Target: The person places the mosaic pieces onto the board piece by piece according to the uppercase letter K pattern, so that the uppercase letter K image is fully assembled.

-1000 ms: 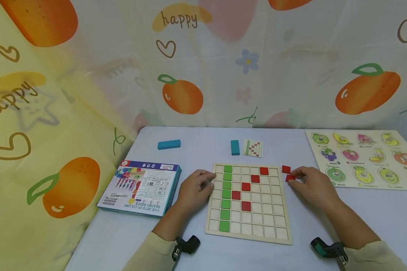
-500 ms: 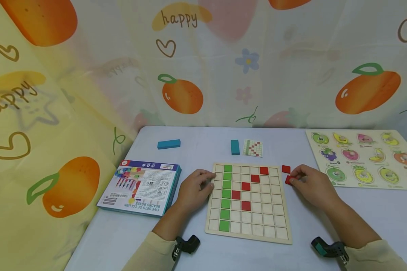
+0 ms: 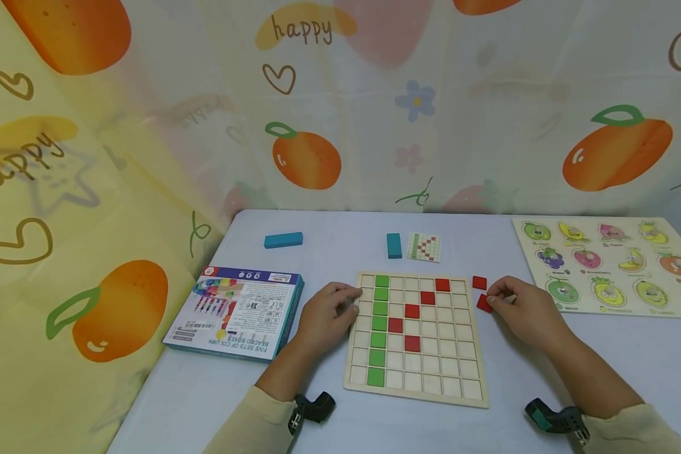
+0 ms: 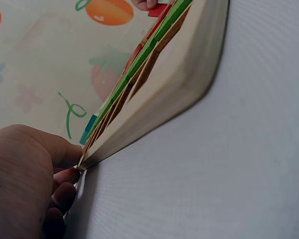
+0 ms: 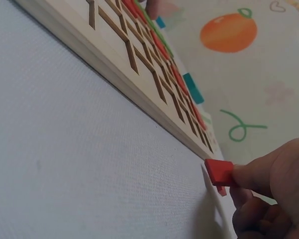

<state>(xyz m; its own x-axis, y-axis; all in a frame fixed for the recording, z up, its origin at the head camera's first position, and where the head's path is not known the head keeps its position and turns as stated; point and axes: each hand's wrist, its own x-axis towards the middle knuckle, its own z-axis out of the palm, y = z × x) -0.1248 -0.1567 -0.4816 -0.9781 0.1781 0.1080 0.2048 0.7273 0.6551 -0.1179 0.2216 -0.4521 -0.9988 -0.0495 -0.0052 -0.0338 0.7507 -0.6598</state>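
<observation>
A square wooden grid board [image 3: 431, 366] lies on the table between the hands. Green tiles [image 3: 378, 323] fill one of its columns, and several red tiles [image 3: 412, 311] sit in cells to the right. My left hand [image 3: 326, 318] holds the board's left edge near the far corner, fingertips on the rim in the left wrist view. Beyond the right edge, my right hand [image 3: 524, 312] pinches a loose red square tile [image 5: 219, 172] between thumb and finger, tilted just off the table. Another red tile [image 3: 479, 282] lies close by, partly hidden behind the held one in the right wrist view.
At the back are a small pattern card [image 3: 424, 247] and two teal blocks, one upright-lying [image 3: 394, 246] and one sideways [image 3: 284, 240]. A boxed set [image 3: 232, 312] lies left, a fruit picture board [image 3: 613, 268] right. A printed curtain [image 3: 369, 107] hangs behind the table.
The right hand has shifted very slightly to the right with the red tile in its fingers. The left hand stays at the board's edge, and the board has not moved.
</observation>
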